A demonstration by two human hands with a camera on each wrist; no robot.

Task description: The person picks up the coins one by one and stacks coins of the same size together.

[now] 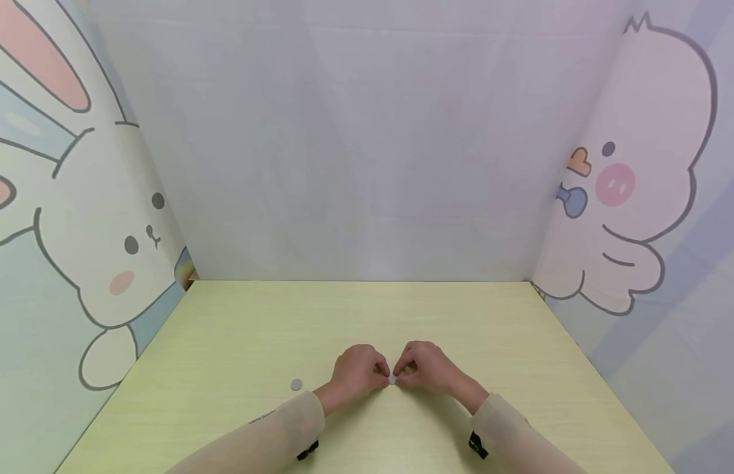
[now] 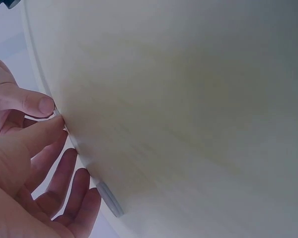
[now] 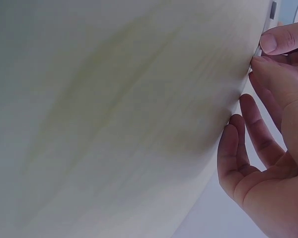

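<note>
A small, flat, round grey disc, like a coin, [image 1: 393, 380] lies between the fingertips of the two hands, near the middle of the table. The left hand [image 1: 358, 372] pinches its left edge with thumb and index finger, and the right hand [image 1: 427, 367] pinches the right edge. Fingertips cover much of this disc in both wrist views. Farther left on the table, a second grey disc [image 1: 296, 384] rests apart from the hands. Seen edge-on in the left wrist view, that grey disc [image 2: 110, 199] looks thick, perhaps two stacked. The other fingers of both hands are bent near the tabletop.
The pale yellow wood-grain table [image 1: 367, 309] reaches back to a plain light curtain [image 1: 367, 145]. Side cloths show a rabbit drawing [image 1: 112, 230] at left and a white bird drawing [image 1: 645, 131] at right. Black straps [image 1: 478, 445] hang under the sleeves.
</note>
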